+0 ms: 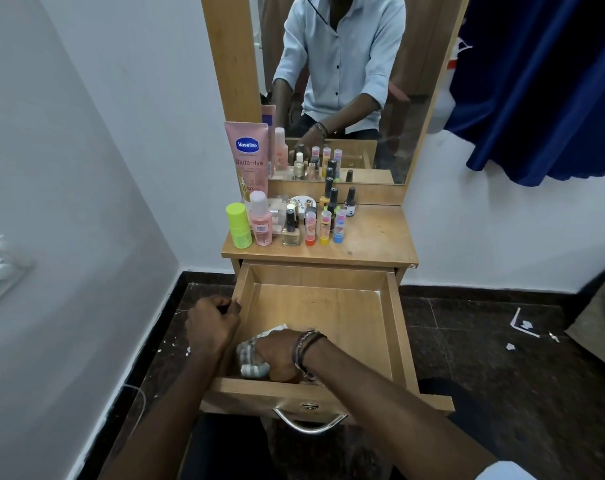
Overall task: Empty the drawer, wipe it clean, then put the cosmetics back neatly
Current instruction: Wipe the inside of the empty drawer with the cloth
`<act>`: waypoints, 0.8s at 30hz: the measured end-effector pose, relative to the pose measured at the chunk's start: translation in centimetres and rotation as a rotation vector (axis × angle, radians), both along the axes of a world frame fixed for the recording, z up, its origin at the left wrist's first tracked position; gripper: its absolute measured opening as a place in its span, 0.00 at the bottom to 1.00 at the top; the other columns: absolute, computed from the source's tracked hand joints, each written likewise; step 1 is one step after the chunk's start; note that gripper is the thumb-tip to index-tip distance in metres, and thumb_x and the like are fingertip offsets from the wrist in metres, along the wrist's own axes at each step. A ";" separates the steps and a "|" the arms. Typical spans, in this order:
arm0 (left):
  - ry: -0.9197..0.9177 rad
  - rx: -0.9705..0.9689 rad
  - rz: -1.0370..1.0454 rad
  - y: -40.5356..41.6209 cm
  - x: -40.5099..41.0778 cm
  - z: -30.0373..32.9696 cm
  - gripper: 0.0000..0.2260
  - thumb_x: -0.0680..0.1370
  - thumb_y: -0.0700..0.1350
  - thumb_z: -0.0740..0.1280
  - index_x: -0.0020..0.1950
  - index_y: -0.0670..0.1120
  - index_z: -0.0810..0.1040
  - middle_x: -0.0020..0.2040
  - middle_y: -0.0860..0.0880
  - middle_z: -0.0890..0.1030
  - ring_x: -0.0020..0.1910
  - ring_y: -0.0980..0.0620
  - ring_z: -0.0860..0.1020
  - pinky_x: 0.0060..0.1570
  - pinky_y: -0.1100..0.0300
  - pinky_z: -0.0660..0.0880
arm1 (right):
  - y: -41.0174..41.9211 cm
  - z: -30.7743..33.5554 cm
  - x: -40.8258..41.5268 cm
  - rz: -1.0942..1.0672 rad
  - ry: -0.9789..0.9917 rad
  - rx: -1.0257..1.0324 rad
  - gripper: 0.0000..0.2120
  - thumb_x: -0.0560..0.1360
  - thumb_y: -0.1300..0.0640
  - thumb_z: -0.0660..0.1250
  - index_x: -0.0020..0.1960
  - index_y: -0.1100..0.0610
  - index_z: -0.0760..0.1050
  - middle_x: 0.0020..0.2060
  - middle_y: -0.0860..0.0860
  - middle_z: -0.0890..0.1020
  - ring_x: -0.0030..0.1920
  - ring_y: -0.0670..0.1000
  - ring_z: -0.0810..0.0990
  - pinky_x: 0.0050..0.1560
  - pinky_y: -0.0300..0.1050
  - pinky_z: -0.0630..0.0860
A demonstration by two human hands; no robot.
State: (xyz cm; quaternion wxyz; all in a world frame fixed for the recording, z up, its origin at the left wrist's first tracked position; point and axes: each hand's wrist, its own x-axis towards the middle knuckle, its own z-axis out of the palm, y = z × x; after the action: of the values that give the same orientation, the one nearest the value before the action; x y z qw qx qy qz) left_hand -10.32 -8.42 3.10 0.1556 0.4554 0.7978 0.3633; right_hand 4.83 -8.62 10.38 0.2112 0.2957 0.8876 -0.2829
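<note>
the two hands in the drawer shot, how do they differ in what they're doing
The left hand grips the left side wall of the drawer; the right hand presses a crumpled cloth into the drawer's near-left corner. The left hand stays on the rim, while the right reaches inside. Only the right wrist wears bracelets. Both have curled fingers.
</note>
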 end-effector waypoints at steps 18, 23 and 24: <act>0.022 -0.013 0.002 0.4 -0.2 -0.3 0.08 0.75 0.48 0.70 0.43 0.45 0.85 0.39 0.45 0.84 0.41 0.41 0.81 0.43 0.54 0.74 | 9.9 4.9 15.9 -0.664 0.551 -0.155 0.08 0.77 0.64 0.68 0.49 0.53 0.81 0.43 0.50 0.85 0.41 0.48 0.85 0.38 0.38 0.81; 0.006 -0.008 -0.004 0.3 0.0 -0.1 0.08 0.76 0.47 0.70 0.42 0.45 0.85 0.38 0.45 0.84 0.40 0.42 0.81 0.45 0.52 0.76 | 15.0 8.2 18.7 -0.645 0.527 -0.093 0.10 0.76 0.62 0.70 0.56 0.63 0.81 0.46 0.60 0.86 0.40 0.51 0.86 0.34 0.39 0.82; 0.008 -0.003 -0.005 0.3 0.0 -0.1 0.07 0.76 0.47 0.70 0.42 0.45 0.85 0.37 0.45 0.84 0.40 0.42 0.81 0.45 0.51 0.77 | 16.1 8.6 19.0 -0.641 0.504 -0.076 0.11 0.76 0.61 0.71 0.56 0.63 0.81 0.46 0.60 0.86 0.41 0.53 0.86 0.36 0.42 0.83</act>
State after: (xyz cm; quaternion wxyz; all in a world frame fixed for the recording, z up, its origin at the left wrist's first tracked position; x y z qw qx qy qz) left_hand -10.30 -8.15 2.99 0.1540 0.4584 0.7980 0.3597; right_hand 23.87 7.53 19.02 -0.1010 0.4706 0.7636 -0.4304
